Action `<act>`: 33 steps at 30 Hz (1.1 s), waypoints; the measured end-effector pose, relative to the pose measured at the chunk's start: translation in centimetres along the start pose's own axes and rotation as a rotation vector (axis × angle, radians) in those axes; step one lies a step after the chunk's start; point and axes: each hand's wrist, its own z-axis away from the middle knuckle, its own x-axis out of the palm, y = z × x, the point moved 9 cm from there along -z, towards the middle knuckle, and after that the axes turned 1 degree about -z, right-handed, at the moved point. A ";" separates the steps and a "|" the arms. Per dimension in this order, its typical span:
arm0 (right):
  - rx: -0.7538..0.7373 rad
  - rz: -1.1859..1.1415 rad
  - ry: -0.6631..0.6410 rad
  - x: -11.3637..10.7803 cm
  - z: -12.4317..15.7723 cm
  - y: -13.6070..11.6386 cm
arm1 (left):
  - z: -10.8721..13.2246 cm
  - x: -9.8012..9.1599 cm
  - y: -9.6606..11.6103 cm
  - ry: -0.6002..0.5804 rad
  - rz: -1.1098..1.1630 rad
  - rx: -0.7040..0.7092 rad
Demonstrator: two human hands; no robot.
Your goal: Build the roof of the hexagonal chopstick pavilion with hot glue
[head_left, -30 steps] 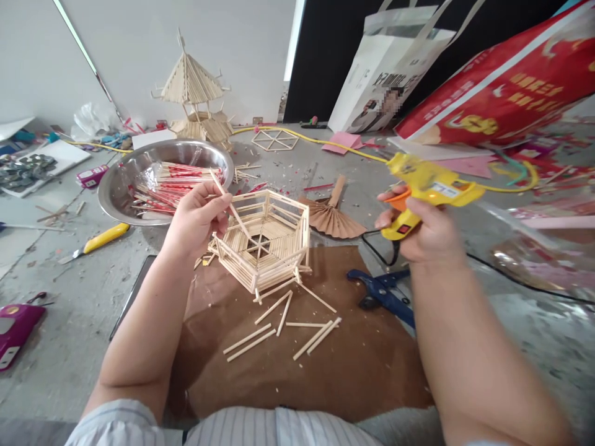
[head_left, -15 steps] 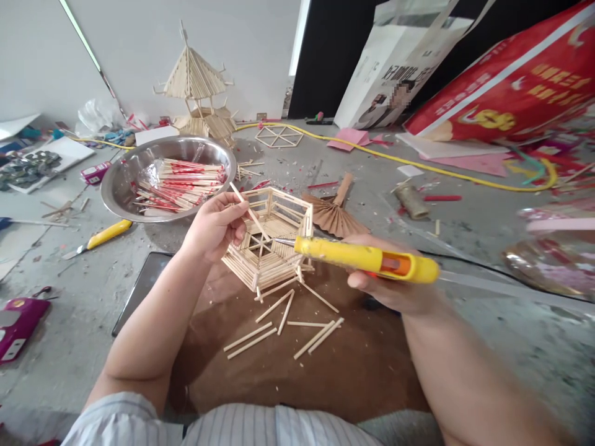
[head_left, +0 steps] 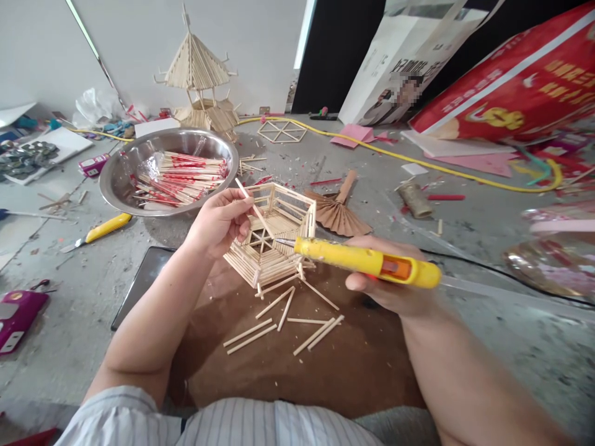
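My left hand (head_left: 223, 222) pinches a thin wooden stick (head_left: 253, 207) that slants down to the right. In my right hand (head_left: 395, 294) is a yellow glue gun (head_left: 353, 257), its metal nozzle pointing left at the stick's lower end. Whether nozzle and stick touch, I cannot tell. Both are above a hexagonal stick frame (head_left: 279, 272) with a railing around it and a spoked opening in its floor. Several loose short sticks (head_left: 320, 334) lie in front of the frame on a brown board (head_left: 260, 384).
A steel basin (head_left: 109, 179) of red-wrapped sticks stands behind my left hand. Near it are a yellow utility knife (head_left: 109, 228), a dark phone (head_left: 139, 288) and a stick pagoda (head_left: 199, 68). A brown paper fan (head_left: 341, 210) lies behind the frame; a black cord (head_left: 488, 269) trails right.
The hands hold nearly the same pose, stick and glue gun nozzle still close together. The view has shifted slightly, and nothing has been let go.
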 end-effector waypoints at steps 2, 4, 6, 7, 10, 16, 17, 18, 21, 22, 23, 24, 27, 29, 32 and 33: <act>0.012 -0.003 0.007 0.0 0.0 0.0 | 0.0 0.0 0.1 0.002 -0.003 0.002; 0.019 0.000 0.011 0.0 0.0 0.1 | 0.0 0.0 0.2 0.003 -0.005 0.004; 0.017 -0.001 0.011 0.1 0.0 0.1 | 0.0 0.0 0.2 0.005 -0.007 0.001; 0.014 -0.003 0.013 0.0 0.0 0.1 | 0.0 0.0 0.1 0.005 -0.008 0.001; 0.024 -0.007 0.012 0.1 0.1 0.2 | 0.1 0.0 0.1 0.002 -0.013 0.002; 0.022 0.001 0.006 0.2 0.1 0.1 | 0.0 -0.1 0.0 -0.006 -0.028 0.002; 0.024 0.000 0.006 0.2 0.1 0.1 | 0.0 -0.1 0.0 -0.007 -0.030 0.002; 0.030 -0.001 0.004 0.2 0.2 0.2 | 0.0 0.0 0.0 -0.006 -0.030 0.005; 0.045 -0.004 -0.002 0.3 0.2 0.3 | 0.1 0.1 0.1 -0.003 -0.019 0.010; 0.046 -0.003 -0.003 0.3 0.2 0.3 | 0.1 0.1 0.2 0.000 -0.015 0.008; 0.043 -0.001 -0.004 0.3 0.2 0.3 | 0.1 0.1 0.2 0.004 -0.014 0.004; 0.040 0.004 -0.001 0.3 0.2 0.3 | 0.2 0.1 0.1 0.008 -0.016 0.000; 0.051 0.006 0.005 0.3 0.2 0.6 | 0.2 0.2 0.1 0.011 -0.025 -0.007; 0.080 -0.012 0.005 0.3 0.2 1.0 | 0.2 0.2 0.1 0.005 -0.027 -0.009; 0.111 -0.050 -0.006 0.5 0.3 1.4 | 0.2 0.1 0.2 0.000 -0.025 -0.009; 0.112 -0.055 -0.008 0.5 0.3 1.4 | 0.2 0.1 0.2 -0.001 -0.026 -0.008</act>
